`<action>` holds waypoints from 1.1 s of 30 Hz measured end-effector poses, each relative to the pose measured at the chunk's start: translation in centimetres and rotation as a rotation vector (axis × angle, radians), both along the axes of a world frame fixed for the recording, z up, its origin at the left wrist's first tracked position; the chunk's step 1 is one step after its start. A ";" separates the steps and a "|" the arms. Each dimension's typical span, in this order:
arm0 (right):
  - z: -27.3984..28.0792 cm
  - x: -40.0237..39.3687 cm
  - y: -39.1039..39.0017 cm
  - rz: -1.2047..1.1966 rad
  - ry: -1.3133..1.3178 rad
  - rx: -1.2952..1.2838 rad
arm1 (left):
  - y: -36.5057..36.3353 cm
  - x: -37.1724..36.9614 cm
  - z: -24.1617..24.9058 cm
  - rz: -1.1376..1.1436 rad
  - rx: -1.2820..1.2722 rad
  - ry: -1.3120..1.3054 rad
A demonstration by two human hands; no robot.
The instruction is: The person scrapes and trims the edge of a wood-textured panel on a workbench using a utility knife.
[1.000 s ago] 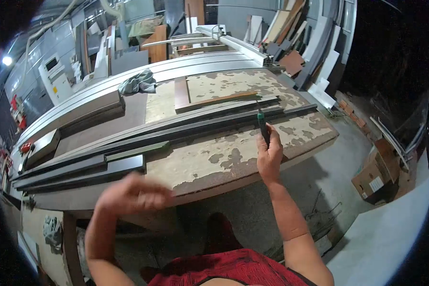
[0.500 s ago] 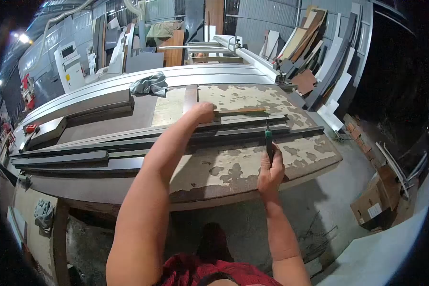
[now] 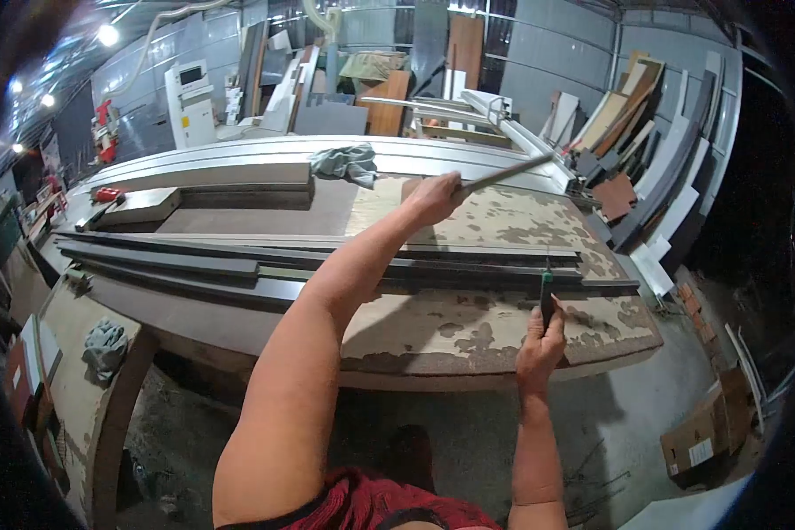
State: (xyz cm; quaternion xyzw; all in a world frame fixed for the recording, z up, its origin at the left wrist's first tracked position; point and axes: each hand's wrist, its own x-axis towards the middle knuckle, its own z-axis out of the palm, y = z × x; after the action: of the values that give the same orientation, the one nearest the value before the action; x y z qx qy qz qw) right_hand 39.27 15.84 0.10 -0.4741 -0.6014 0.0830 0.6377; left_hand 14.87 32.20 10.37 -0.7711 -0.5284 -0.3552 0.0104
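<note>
My left hand [image 3: 435, 200] is closed around one end of a thin, dark, flat strip [image 3: 511, 173], which tilts up to the right above the workbench [image 3: 415, 340]. In my right hand [image 3: 541, 346] is a screwdriver [image 3: 547, 290] with a black and green handle; its thin shaft points away from me, over the right ends of the long strips. Several long dark and pale strips [image 3: 495, 268] lie side by side across the bench, between my two hands. My left forearm hides part of them.
A grey-green cloth [image 3: 344, 164] lies by the long metal rail [image 3: 247, 152] at the back. To the left are a boxy beam [image 3: 141, 206] and a red tool [image 3: 108, 194]. Boards [image 3: 623, 102] lean on the back wall. A cardboard box [image 3: 702, 433] sits on the floor at right.
My left hand has raised the strip off the bench, its far end swinging up and away. My right hand keeps the screwdriver in nearly the same place. The view has shifted left.
</note>
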 end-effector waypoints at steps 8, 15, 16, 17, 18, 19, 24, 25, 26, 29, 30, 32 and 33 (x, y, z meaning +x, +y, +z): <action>-0.7 0.2 0.5 -0.031 0.009 0.076 | -9.3 -1.8 4.9 -0.105 0.277 -0.096; 0.0 0.0 0.1 -0.077 -0.025 0.065 | -21.0 -5.9 5.5 -0.043 0.195 0.298; -0.3 0.1 0.2 -0.072 -0.020 0.026 | -22.4 -6.8 5.3 -0.001 0.172 0.330; -0.6 0.3 0.5 -0.071 -0.014 -0.009 | -23.8 -7.5 4.9 0.062 0.139 0.385; -0.8 0.4 0.7 -0.072 -0.008 -0.043 | -25.1 -8.1 4.3 0.123 0.109 0.441; -0.7 0.1 0.7 -0.130 -0.023 0.065 | -25.8 -9.0 3.2 0.136 0.095 0.484; -0.7 0.3 0.9 -0.130 -0.012 -0.003 | -28.3 -10.7 -2.6 0.108 0.081 0.570; -0.2 0.0 0.4 -0.129 -0.012 -0.006 | -27.9 -11.3 -4.3 0.075 0.130 0.580; 0.2 -0.1 0.0 -0.129 -0.016 -0.010 | -27.4 -11.8 -6.0 0.040 0.178 0.586; -0.4 0.1 0.7 -0.136 -0.028 0.042 | -27.7 -11.5 -7.2 0.043 0.168 0.497; -0.5 0.2 0.8 -0.144 -0.034 0.060 | -27.7 -11.5 -7.3 0.041 0.168 0.478; -0.4 0.1 0.8 -0.150 -0.024 0.057 | -28.2 -11.2 -7.0 0.058 0.105 0.448; -0.6 0.2 0.9 -0.155 -0.035 0.054 | -28.6 -10.9 -6.8 0.054 0.113 0.432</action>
State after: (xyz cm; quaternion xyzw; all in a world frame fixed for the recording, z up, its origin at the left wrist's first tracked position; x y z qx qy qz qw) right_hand 39.46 16.75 -0.51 -0.5031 -0.5761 0.0090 0.6441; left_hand 4.01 3.64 3.56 -0.8130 -0.5135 -0.2106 0.1758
